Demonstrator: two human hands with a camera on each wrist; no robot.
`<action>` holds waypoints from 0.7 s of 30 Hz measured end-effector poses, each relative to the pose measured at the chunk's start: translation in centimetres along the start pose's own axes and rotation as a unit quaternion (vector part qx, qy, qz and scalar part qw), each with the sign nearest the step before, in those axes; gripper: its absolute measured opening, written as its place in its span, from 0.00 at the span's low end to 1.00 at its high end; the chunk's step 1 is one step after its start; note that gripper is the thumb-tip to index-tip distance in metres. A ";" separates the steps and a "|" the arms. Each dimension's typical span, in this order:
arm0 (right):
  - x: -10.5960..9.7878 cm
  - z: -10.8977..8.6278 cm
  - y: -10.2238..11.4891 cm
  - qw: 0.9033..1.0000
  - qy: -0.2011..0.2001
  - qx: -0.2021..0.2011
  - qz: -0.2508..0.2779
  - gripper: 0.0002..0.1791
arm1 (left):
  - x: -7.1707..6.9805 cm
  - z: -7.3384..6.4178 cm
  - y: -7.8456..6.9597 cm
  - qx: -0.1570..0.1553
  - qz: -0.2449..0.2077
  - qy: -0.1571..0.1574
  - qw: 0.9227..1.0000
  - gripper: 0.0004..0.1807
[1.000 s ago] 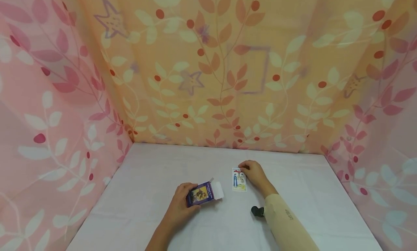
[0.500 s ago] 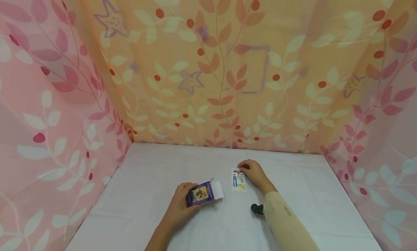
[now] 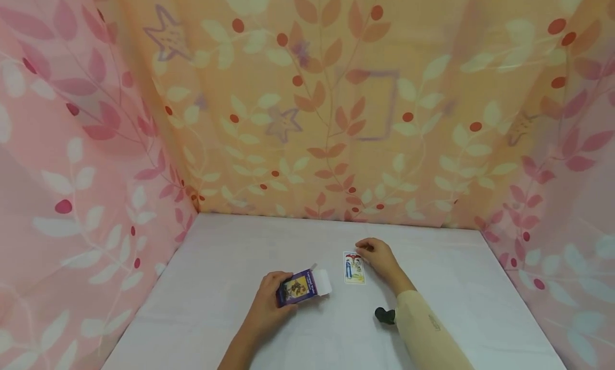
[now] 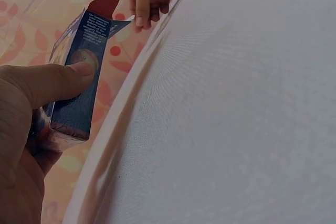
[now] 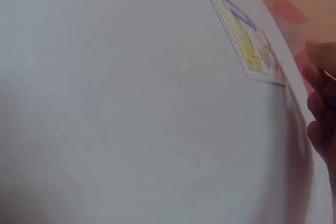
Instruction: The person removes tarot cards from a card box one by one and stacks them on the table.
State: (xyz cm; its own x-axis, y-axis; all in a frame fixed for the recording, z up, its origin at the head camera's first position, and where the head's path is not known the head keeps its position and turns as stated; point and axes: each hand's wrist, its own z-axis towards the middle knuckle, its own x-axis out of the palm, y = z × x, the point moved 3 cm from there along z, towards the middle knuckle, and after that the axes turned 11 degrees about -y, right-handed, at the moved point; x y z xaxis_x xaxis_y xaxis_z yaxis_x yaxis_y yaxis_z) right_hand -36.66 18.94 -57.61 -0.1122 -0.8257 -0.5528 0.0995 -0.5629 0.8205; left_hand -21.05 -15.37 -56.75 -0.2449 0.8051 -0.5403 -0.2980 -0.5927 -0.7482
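Note:
My left hand [image 3: 271, 300] grips a purple card box [image 3: 297, 288], thumb along its near narrow side and fingers around the far side. Its white end flap [image 3: 322, 282] stands open toward the right. In the left wrist view, the box [image 4: 79, 85] shows small print on its dark blue side. A thin stack of picture cards [image 3: 354, 268] lies face up on the white cloth, right of the box. My right hand [image 3: 381, 257] is at the stack's upper right corner, fingers loosely curled. From the right wrist, a gap shows between those fingertips [image 5: 315, 74] and the cards [image 5: 252, 38].
A white cloth [image 3: 216, 263] covers the table. Patterned curtains [image 3: 250, 146] rise behind and on both sides of it. A small black device [image 3: 385, 315] sits at my right wrist by the beige sleeve [image 3: 430, 327].
The right fingertips have come slightly up and away from the cards' top edge. The left hand keeps the box in the same place. The head view has shifted a little.

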 end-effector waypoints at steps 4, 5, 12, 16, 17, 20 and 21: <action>-0.2 -1.2 0.7 1.000 -0.026 -0.006 0.008 0.09 | 0.1 -0.1 0.1 0.009 0.001 -0.003 1.000 0.44; -0.3 -1.6 0.9 0.999 -0.032 -0.007 0.011 0.09 | 0.1 -0.1 0.1 0.010 -0.002 -0.003 1.000 0.44; -0.4 -4.0 2.5 0.998 -0.057 -0.031 0.019 0.08 | -0.1 -0.1 0.1 0.006 -0.002 -0.003 1.000 0.44; -0.4 -5.3 3.1 0.996 -0.073 -0.044 0.018 0.07 | -0.1 -0.1 0.0 0.010 0.000 -0.002 1.000 0.44; -0.4 -5.7 3.4 0.996 -0.076 -0.046 0.021 0.06 | -0.1 -0.1 0.0 0.011 -0.001 -0.002 1.000 0.44; -0.4 -6.6 3.8 0.995 -0.084 -0.052 0.028 0.06 | 0.0 0.0 0.0 0.014 0.000 -0.002 1.000 0.44; -0.4 -6.9 3.9 0.994 -0.086 -0.054 0.028 0.06 | 0.0 0.0 -0.1 0.014 0.000 -0.003 1.000 0.44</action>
State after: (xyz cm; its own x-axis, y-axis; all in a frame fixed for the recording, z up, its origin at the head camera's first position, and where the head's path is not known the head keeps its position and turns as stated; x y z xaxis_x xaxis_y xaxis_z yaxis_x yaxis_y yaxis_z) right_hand -29.38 16.79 -55.21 -0.2703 -0.8426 -0.4659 0.2150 -0.5245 0.8238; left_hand -21.06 -15.35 -56.70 -0.2494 0.8055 -0.5376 -0.3232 -0.5925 -0.7379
